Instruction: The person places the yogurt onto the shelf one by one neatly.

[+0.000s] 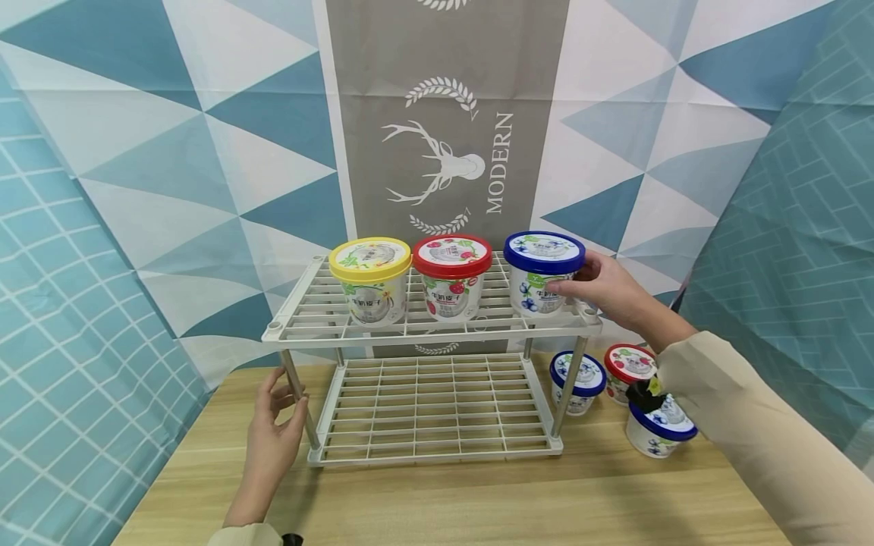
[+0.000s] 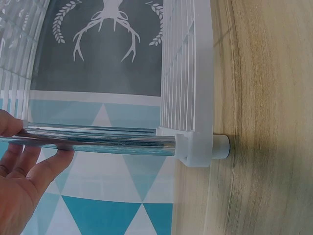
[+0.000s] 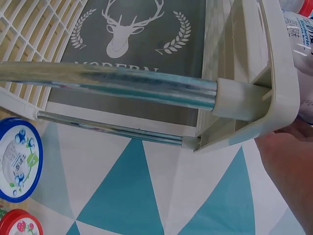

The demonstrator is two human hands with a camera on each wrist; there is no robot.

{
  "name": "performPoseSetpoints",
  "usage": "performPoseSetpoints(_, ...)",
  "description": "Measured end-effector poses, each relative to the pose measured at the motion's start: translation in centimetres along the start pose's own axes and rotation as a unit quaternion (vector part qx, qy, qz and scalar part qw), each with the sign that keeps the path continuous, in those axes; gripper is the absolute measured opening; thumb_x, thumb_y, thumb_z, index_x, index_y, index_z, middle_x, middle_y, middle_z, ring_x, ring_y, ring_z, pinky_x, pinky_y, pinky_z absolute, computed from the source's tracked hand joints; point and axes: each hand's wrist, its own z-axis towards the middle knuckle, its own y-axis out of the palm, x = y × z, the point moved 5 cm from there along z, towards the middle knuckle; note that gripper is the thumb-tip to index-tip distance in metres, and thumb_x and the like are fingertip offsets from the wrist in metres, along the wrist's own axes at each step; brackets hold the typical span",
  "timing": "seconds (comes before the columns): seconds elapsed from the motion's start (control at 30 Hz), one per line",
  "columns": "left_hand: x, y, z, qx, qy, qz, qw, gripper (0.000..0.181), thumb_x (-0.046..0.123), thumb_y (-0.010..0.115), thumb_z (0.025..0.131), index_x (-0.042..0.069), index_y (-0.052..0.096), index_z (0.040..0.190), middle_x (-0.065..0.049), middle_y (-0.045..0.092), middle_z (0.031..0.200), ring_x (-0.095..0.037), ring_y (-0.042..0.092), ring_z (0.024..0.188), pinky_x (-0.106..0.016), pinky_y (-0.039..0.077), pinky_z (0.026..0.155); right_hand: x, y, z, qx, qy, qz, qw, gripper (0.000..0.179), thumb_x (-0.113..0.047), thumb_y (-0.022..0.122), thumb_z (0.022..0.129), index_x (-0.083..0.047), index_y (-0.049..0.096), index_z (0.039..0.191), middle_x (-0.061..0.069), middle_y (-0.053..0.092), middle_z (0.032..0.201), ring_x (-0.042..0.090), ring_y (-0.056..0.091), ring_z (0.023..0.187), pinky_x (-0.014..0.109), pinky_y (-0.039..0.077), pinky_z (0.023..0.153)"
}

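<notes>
A two-tier white rack (image 1: 437, 457) with metal posts stands on the wooden table. My left hand (image 1: 276, 432) pinches its front left post (image 2: 112, 142) between thumb and fingers, as the left wrist view also shows. On the top shelf, a yellow-lidded tub (image 1: 372, 299), a red-lidded tub (image 1: 451, 292) and a blue-lidded tub (image 1: 529, 284) sit in a row from left to right. My right hand (image 1: 604, 288) grips the blue-lidded tub from its right side, thumb on the front. In the right wrist view that hand (image 3: 288, 161) is partly cut off at the edge.
Right of the rack, on the table (image 1: 478, 508), are another blue-lidded tub (image 1: 576, 379), another red-lidded tub (image 1: 631, 364) and a third blue-lidded tub (image 1: 658, 440), partly behind the right sleeve (image 1: 744, 425). A patterned curtain (image 1: 273, 152) hangs behind.
</notes>
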Motion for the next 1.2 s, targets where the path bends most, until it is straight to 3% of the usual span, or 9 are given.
performPoseSetpoints(0.23,0.1,-0.1,0.0,0.004,-0.007,0.005,0.9999,0.062,-0.002,0.053,0.092,0.012,0.024,0.145,-0.016,0.054,0.112,0.019,0.043,0.093,0.002,0.042,0.07,0.1,-0.4,-0.7,0.029,-0.026,-0.019,0.999,0.068,-0.035,0.066,0.087,-0.011,0.036,0.143,0.014,0.049,0.137,0.028,0.052,0.12,0.05,0.04,0.104)
performPoseSetpoints(0.47,0.2,-0.2,-0.1,0.002,-0.001,-0.002,1.0,0.062,-0.001,0.054,0.092,0.01,0.023,0.145,-0.019,0.054,0.112,0.018,0.043,0.092,0.002,0.042,0.07,1.0,-1.1,-1.4,0.063,-0.02,-0.023,0.9975,0.065,-0.039,0.062,0.089,-0.015,0.036,0.143,0.012,0.051,0.135,0.004,0.056,0.11,0.045,0.042,0.104)
performPoseSetpoints(0.7,0.0,-0.2,0.0,0.001,-0.01,0.005,0.9999,0.062,0.0,0.054,0.092,0.011,0.024,0.145,-0.016,0.055,0.112,0.018,0.043,0.092,0.002,0.041,0.071,3.0,-1.8,-2.5,0.075,-0.009,-0.029,0.9967,0.068,-0.043,0.057,0.091,-0.016,0.029,0.147,0.014,0.044,0.143,0.029,0.045,0.128,0.052,0.037,0.106)
performPoseSetpoints(0.97,0.1,-0.1,0.1,-0.001,0.0,-0.005,1.0,0.062,0.0,0.054,0.092,0.011,0.024,0.145,-0.018,0.055,0.112,0.017,0.043,0.092,0.002,0.041,0.07,6.0,-2.4,-4.1,0.08,0.016,-0.046,0.9956,0.067,-0.042,0.055,0.092,-0.012,0.028,0.147,0.017,0.043,0.142,0.031,0.044,0.127,0.053,0.037,0.105)
performPoseSetpoints(1.03,0.1,-0.1,0.1,-0.001,-0.001,-0.004,1.0,0.061,0.0,0.054,0.092,0.011,0.024,0.145,-0.017,0.055,0.112,0.017,0.043,0.093,0.002,0.041,0.07,6.9,-2.6,-4.6,0.085,0.024,-0.061,0.9942,0.067,-0.042,0.055,0.092,-0.012,0.028,0.146,0.016,0.044,0.141,0.026,0.048,0.124,0.048,0.04,0.102)
performPoseSetpoints(1.2,0.1,0.0,0.0,-0.002,-0.001,-0.005,1.0,0.061,0.0,0.053,0.093,0.011,0.024,0.145,-0.016,0.054,0.112,0.018,0.043,0.093,0.002,0.041,0.07,9.4,-3.3,-5.8,0.098,0.049,-0.079,0.9908,0.067,-0.043,0.054,0.093,-0.011,0.03,0.146,0.018,0.045,0.14,-0.006,0.048,0.106,0.026,0.049,0.093)
